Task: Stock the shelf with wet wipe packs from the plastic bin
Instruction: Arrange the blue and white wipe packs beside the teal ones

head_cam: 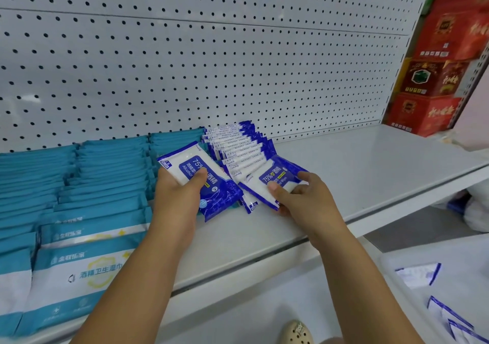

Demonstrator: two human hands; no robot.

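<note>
Now | left fingers (199, 176) grip blue pack (191, 164); right fingers (275, 188) grip second pack (278, 175) | teal packs (105, 179) leftward

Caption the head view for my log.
Left hand grips one blue wipe pack, right hand another, by the row on the shelf.

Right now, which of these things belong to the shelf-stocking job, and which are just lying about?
Part of the job:
- left hand gripping a blue wipe pack
- right hand gripping a second blue pack
- row of blue packs on the shelf
- plastic bin with spare packs

Just lying about:
- teal packs
- red boxes
- pegboard
</note>
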